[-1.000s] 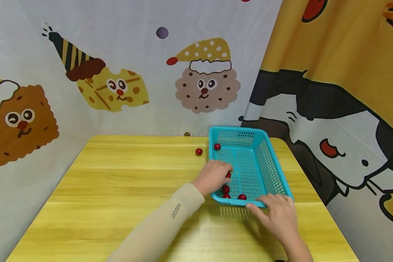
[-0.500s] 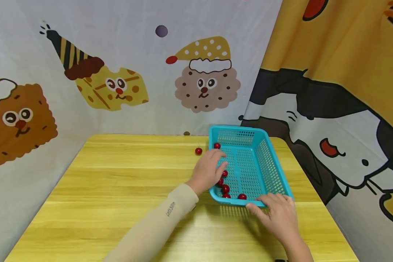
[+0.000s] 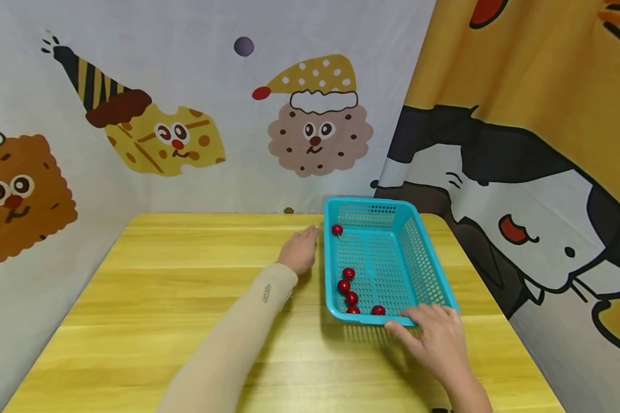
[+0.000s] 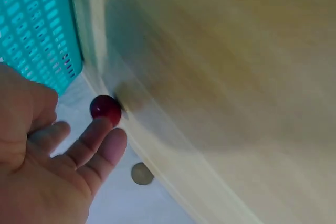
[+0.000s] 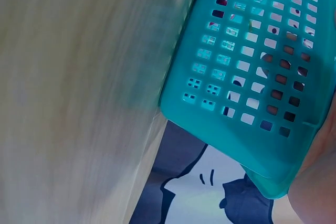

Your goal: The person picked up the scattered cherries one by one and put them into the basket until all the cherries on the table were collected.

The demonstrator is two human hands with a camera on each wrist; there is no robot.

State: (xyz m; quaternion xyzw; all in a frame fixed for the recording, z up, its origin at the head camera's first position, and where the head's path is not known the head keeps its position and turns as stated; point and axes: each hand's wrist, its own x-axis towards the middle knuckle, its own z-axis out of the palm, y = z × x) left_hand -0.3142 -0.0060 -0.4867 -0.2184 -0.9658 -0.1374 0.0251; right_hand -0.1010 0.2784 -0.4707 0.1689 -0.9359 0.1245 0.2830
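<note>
My left hand point(image 3: 298, 252) reaches over the table just left of the blue plastic basket point(image 3: 329, 258). In the left wrist view, a dark red cherry point(image 4: 105, 109) lies on the wood near the table's edge, and the fingertips point(image 4: 100, 129) reach it without curling round it. From the head, that cherry is hidden behind the hand. My right hand point(image 3: 436, 335) grips the basket's near right corner, thumb outside and fingers over the rim. Inside the basket, several cherries point(image 3: 348, 273) lie along the left and near sides, with one cherry point(image 3: 337, 230) at the far left.
The wooden table point(image 3: 175, 275) ends at a pale printed cloth point(image 3: 196, 34) behind it. A yellow curtain point(image 3: 547, 69) with a cartoon animal hangs at the right. The basket's perforated wall point(image 5: 236, 124) fills much of the right wrist view.
My left hand has let go of a cherry in the basket, come out over the left rim and moved to the cherry on the table. The right hand stays on the basket.
</note>
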